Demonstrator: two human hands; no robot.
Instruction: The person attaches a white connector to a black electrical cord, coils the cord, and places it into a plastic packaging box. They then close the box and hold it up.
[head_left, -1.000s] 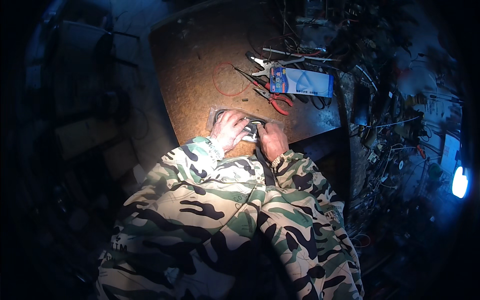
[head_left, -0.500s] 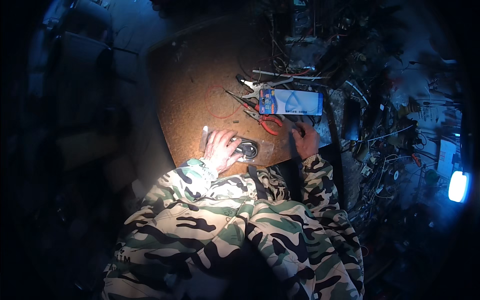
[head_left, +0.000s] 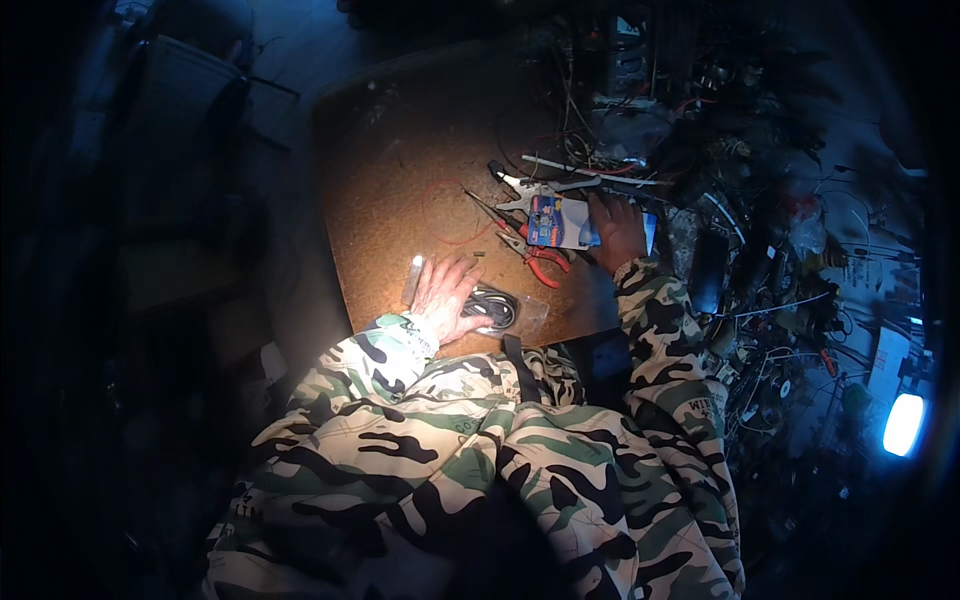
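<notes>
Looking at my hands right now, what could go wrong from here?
The package under the right hand overlaps some pliers, so dragging it might shift or snag them.

The coiled cable beside the left hand lies close to the near edge of the table, so a careless nudge could perhaps push it off.

Head view, left of two head-worn fisheye cameras: the tabletop (head_left: 390,165) is viewed steeply from above at near range; the left hand (head_left: 440,298) and right hand (head_left: 618,234) are framed centrally, the wearer's camouflage garment (head_left: 400,430) below.
</notes>
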